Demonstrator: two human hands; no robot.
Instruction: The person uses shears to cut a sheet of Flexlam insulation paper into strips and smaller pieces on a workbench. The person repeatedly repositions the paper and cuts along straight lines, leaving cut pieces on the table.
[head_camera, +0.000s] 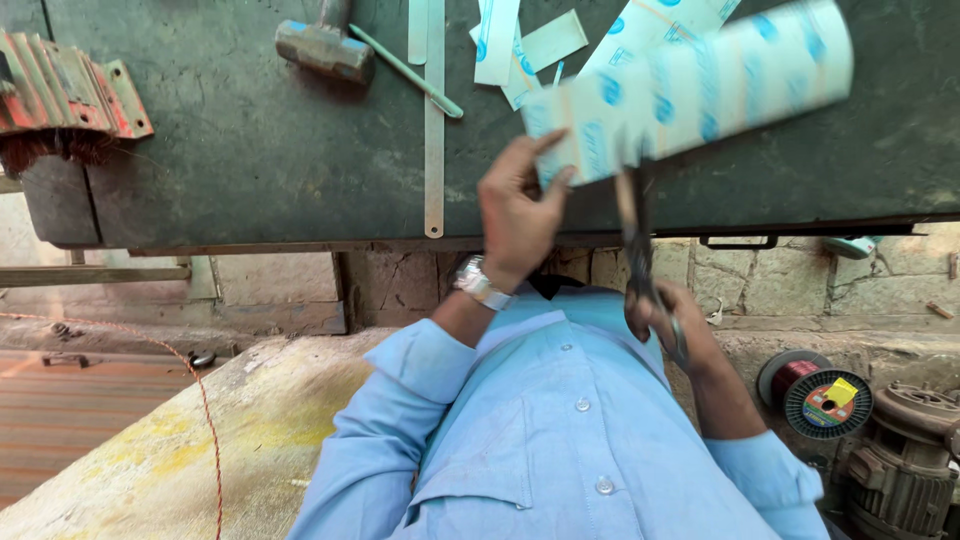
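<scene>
On the dark workbench (250, 150) lie a hammer (325, 45), a long steel ruler (434, 120), a green pencil-like stick (405, 70) and cut paper strips (515, 45), with a red ribbed metal part (65, 90) at its corner — none lies between the hands. Below the bench edge show a stone wall, a concrete slab with orange cord (200, 400), a copper wire spool (815, 395) and a motor (905, 465). The left hand (518, 205) is raised, thumb and fingers pinched on the end of a white sheet with blue print (700, 85) held above the bench; the right hand (670, 320) is closed through the handles of scissors (635, 230) — blades meeting the sheet's lower edge.

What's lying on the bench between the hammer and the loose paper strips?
In the head view, between the hammer and the paper strips lie a green pen-like stick and a long metal ruler.
</scene>
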